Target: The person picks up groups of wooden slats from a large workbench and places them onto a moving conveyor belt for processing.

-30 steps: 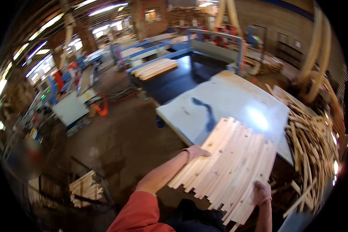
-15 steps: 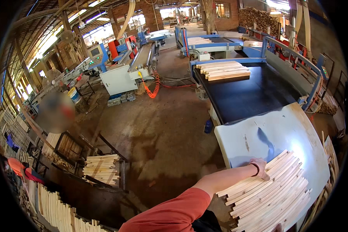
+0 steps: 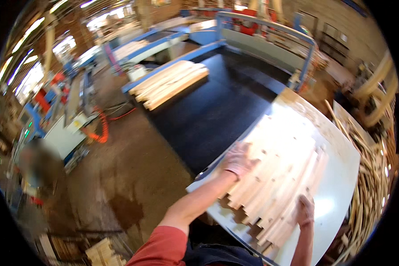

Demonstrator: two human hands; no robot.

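Observation:
A batch of pale wooden strips (image 3: 270, 177) lies side by side on the light grey table (image 3: 341, 173), their near ends uneven. My left hand (image 3: 240, 160) rests on the far left edge of the batch, its fingers spread over the outer strips. Against the right side of the batch, closer to me, my right hand (image 3: 305, 210) lies along the outermost strip; its fingers are partly blurred but look extended. Both hands seem to wear thin, pale gloves. Glare washes out the far ends of the strips.
A black conveyor belt (image 3: 217, 106) adjoins the table's far edge, with another stack of strips (image 3: 170, 82) on its left side. A blue frame (image 3: 270, 24) spans the belt's far side. Long thin offcuts (image 3: 368, 199) are heaped at the right, beyond the table.
My view has swung to the right. The strips now sit farther up the table, closer to the belt. My right hand has come fully into view beside them, while my left hand stays at their left edge.

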